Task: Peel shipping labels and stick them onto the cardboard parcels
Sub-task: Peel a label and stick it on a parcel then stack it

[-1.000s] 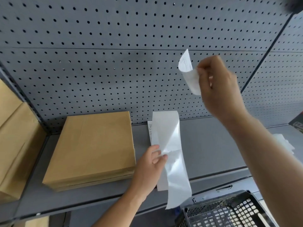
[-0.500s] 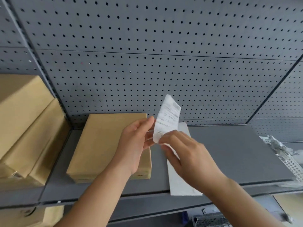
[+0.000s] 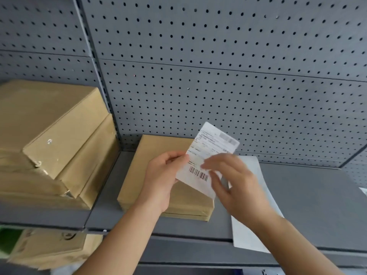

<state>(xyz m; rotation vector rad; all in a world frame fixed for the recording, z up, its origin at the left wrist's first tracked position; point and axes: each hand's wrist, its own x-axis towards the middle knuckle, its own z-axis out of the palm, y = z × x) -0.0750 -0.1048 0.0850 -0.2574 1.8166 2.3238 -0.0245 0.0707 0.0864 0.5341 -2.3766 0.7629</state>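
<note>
Fingers of my left hand [image 3: 161, 182] are pinching the left edge of the shipping label [image 3: 213, 150], barcode facing me. I'm holding it tilted over the right side of the flat parcel [image 3: 158, 149] on the shelf [image 3: 309, 205]. My right hand [image 3: 237, 188] is blurring across the label's lower corner, fingers spread, and I can't tell whether it's gripping or only touching. A second ago I was pulling this label free up high. Now both hands have come down, and the bare backing sheet [image 3: 256, 197] is lying beside the parcel. Peeling looks done, so I'm lining up to stick it.
</note>
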